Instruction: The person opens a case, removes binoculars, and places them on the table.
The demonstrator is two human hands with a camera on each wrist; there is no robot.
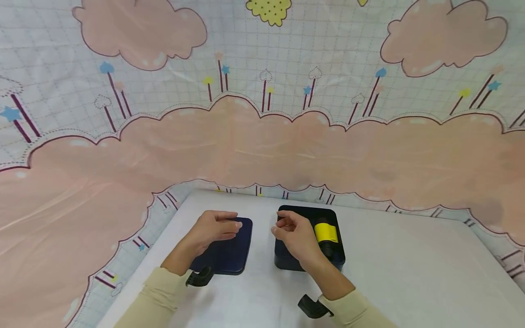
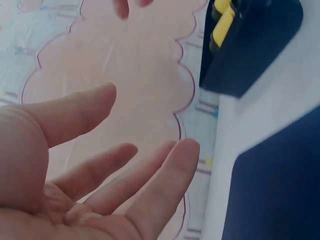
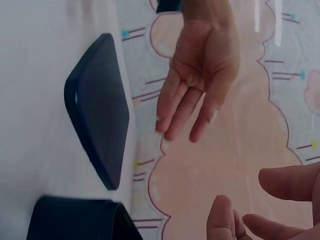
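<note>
In the head view my left hand (image 1: 214,230) hovers over a flat dark blue lid (image 1: 234,255) on the white table, fingers apart and holding nothing. A dark blue box (image 1: 287,259) stands to the lid's right, without a cover. Inside it, along the right side, lies a black cylindrical object with a yellow band (image 1: 326,232); its exact kind cannot be told. Over the box's left part is my right hand (image 1: 296,232), bent loosely with nothing in its fingers. It hides part of the box's inside. The left wrist view shows the left fingers (image 2: 175,170) relaxed, clear of the lid.
The white table (image 1: 410,264) stretches to the right of the box. Behind it hangs a cloth (image 1: 287,155) printed with clouds, also visible along the table's left side. Black straps with small devices (image 1: 313,307) sit on both wrists.
</note>
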